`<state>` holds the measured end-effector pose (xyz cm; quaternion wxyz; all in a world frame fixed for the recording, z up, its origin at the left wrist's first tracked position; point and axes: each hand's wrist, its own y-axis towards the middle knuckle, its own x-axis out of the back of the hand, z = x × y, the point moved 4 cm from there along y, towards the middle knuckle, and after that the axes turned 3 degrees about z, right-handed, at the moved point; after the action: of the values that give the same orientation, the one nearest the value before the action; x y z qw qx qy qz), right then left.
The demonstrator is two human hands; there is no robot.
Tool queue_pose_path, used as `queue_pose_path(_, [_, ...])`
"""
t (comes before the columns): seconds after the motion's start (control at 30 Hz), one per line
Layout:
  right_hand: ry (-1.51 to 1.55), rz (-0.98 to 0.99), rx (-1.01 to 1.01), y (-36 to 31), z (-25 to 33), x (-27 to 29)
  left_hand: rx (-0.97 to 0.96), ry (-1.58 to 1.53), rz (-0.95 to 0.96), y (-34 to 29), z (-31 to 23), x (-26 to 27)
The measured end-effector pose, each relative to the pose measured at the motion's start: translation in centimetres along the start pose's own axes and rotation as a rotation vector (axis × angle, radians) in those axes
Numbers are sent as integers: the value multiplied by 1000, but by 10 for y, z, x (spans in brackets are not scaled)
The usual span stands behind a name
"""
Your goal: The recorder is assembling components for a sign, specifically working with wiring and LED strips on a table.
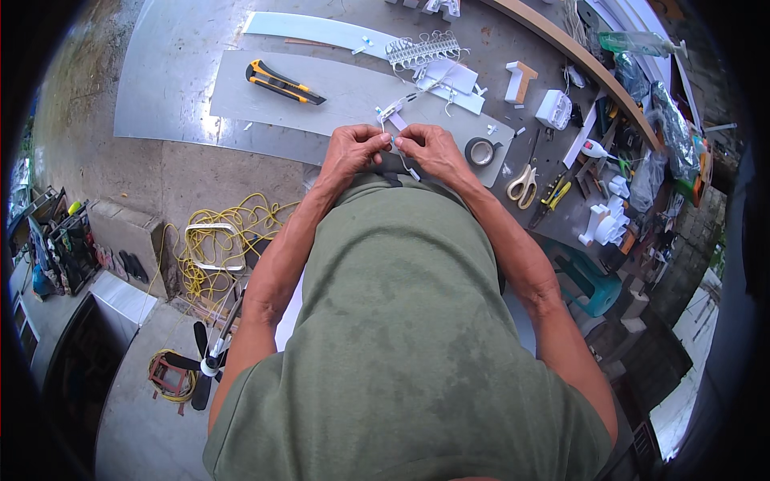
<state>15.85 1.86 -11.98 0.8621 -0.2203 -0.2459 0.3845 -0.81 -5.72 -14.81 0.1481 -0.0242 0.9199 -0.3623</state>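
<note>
Close to my body at the table's near edge, my left hand (354, 151) and my right hand (431, 150) are almost touching, both with fingertips pinched. Between them runs a thin white wire (383, 125), with each hand gripping part of it. The exact spot they pinch is too small to make out. Just beyond the fingers lies a small white LED module (388, 111) with wires leading away to the upper right. A short white wire end (411, 171) hangs below my right hand. Farther off is a row of white LED modules (421, 52) with looped wires.
A yellow and black utility knife (282, 82) lies on a grey sheet (233, 90). Right of my hands are a roll of black tape (480, 151), scissors (522, 187) and yellow-handled pliers (554, 195). White letter-shaped pieces (606, 221) stand farther right. Yellow cord (204, 272) lies tangled at the left.
</note>
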Motion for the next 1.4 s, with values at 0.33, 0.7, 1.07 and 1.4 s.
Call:
queue_pose_path(0.33, [140,106,-98,15,-3,2,-96,118,11,8,-5,0])
queue_pose_path(0.7, [235,109,-84,18,-7,-2,-102,108,7,8,-6,-1])
queue_pose_path(1.07, [-192,-115,49,6,-6,15,-84,-23,-20,9,-4,0])
queue_pose_path(1.4, [-260,-172,156,-29,22,26,38,17,-100,13,-21,-5])
